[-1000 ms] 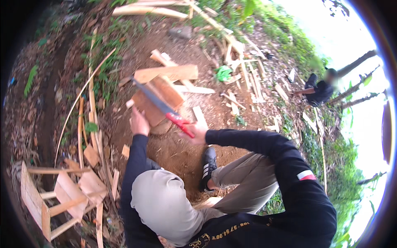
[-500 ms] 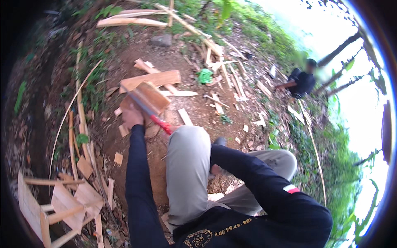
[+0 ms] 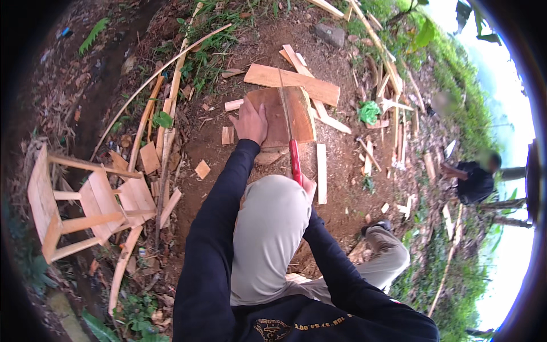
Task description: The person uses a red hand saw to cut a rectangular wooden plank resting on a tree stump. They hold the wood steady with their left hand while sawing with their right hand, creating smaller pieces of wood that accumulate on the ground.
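Head view: near my raised knee (image 3: 268,228), my right hand (image 3: 306,185) is wrapped tight around the saw (image 3: 290,134) by its red handle, blade laid across the board (image 3: 282,117). My left hand (image 3: 250,122) lies flat, fingers spread, pinning that board to the dirt. I judge sawing is underway; the next stroke needs steady downward pressure. The board looks reddish-brown, flat, roughly square, with a pale plank (image 3: 293,82) beyond.
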{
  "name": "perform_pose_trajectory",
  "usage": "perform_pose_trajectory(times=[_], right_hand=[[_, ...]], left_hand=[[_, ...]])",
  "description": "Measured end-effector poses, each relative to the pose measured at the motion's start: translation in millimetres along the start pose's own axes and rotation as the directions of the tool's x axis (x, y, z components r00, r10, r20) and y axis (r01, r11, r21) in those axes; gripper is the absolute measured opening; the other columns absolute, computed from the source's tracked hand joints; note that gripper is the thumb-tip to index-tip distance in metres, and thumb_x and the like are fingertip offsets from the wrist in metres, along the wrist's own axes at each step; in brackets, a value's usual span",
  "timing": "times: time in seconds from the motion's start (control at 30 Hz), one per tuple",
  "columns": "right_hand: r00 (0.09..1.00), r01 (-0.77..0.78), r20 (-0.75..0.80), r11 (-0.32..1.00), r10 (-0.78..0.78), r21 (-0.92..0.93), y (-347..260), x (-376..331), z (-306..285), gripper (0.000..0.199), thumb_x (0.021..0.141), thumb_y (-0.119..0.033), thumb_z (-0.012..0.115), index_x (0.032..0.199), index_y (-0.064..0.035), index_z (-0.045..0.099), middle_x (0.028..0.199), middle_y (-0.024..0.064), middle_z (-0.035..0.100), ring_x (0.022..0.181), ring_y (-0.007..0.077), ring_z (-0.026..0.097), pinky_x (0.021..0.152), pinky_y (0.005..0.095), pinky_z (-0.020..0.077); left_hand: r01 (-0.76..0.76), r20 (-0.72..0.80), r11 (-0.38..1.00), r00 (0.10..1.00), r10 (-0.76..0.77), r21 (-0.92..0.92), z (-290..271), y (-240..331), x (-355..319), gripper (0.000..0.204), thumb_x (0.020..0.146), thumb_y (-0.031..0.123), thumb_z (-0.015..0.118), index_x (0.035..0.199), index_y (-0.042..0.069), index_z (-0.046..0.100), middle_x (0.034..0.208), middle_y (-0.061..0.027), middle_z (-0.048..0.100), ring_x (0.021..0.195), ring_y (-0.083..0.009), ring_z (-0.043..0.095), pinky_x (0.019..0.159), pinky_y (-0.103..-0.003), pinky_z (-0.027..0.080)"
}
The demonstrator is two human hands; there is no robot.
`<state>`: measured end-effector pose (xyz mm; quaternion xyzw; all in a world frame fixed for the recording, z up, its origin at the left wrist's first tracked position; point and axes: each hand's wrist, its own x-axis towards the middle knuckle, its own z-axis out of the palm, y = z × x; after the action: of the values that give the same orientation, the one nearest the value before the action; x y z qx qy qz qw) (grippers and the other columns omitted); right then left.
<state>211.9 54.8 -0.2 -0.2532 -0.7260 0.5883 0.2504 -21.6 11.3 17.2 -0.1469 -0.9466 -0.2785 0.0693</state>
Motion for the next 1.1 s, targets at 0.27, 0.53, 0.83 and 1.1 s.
perform_pose_trajectory(times=[0.27,0.53,0.83,1.1], right_hand=[[0.993,0.072,0.096,0.994,-0.065,-0.079,-40,4,-22,0.027,0.091,-0.016,0.068,0.069,-0.0020,0.059,0.051,0.0102,0.051,0.042,0.0174,0.053,0.046,0.0336,0.0426],[0.999,0.003,0.051,0.999,-0.005,0.043,-45,11,-29,0.026,0.088,-0.013,0.066,0.067,-0.0021,0.056,0.048,0.0017,0.043,0.041,0.0100,0.040,0.043,0.0308,0.0333],[0.991,0.128,0.041,0.986,-0.124,-0.107,-38,11,-16,0.026,0.082,-0.009,0.066,0.062,-0.0032,0.051,0.046,0.0079,0.040,0.037,0.0211,0.043,0.042,0.0351,0.0331],[0.997,0.073,0.009,0.989,-0.072,-0.127,-49,3,-2,0.025,0.085,-0.010,0.064,0.063,-0.0025,0.055,0.046,0.0073,0.042,0.038,0.0173,0.042,0.043,0.0334,0.0355]], left_hand=[[-0.324,-0.044,0.941,0.943,0.329,0.096,6,-1,4,0.055,0.097,0.017,0.044,0.145,-0.010,0.035,0.154,-0.0286,0.031,0.146,-0.0422,0.026,0.120,-0.052,0.021],[-0.383,-0.016,0.923,0.923,0.383,0.040,5,2,3,0.057,0.096,0.015,0.043,0.145,-0.013,0.034,0.154,-0.0294,0.030,0.147,-0.0414,0.024,0.121,-0.049,0.019],[-0.365,0.005,0.929,0.931,0.366,0.057,6,1,5,0.057,0.096,0.018,0.042,0.145,-0.012,0.035,0.154,-0.0291,0.031,0.147,-0.0407,0.025,0.122,-0.048,0.019],[-0.385,0.010,0.916,0.922,0.386,0.112,10,2,5,0.056,0.099,0.018,0.042,0.146,-0.010,0.034,0.156,-0.0259,0.031,0.148,-0.0390,0.023,0.121,-0.049,0.020]])
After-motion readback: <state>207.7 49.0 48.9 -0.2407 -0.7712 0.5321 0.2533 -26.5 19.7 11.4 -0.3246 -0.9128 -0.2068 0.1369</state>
